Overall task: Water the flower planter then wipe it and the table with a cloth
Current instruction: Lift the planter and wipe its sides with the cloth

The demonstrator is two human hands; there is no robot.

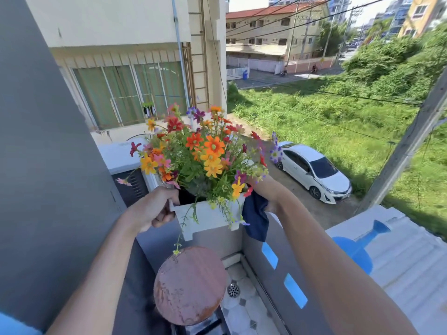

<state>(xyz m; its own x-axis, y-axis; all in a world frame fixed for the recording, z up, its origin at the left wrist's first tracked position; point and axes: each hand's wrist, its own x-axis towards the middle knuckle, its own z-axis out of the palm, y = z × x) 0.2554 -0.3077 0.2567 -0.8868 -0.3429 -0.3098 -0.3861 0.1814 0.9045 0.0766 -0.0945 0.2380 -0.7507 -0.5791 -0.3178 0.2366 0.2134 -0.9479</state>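
Observation:
A white rectangular flower planter (209, 217) full of orange, yellow, red and purple flowers is lifted in the air above a small round reddish-brown table (191, 285). My left hand (157, 209) grips the planter's left rim. At the planter's right end my right hand (268, 198) holds it together with a dark blue cloth (255, 218), which hangs down beside the planter. Flowers hide most of the right hand's fingers.
A grey balcony wall (278, 257) with blue slots runs along the right, and a grey wall (48, 165) stands on the left. A floor drain (233, 289) lies in the tiled floor. Far below are a white car (314, 170) and grass.

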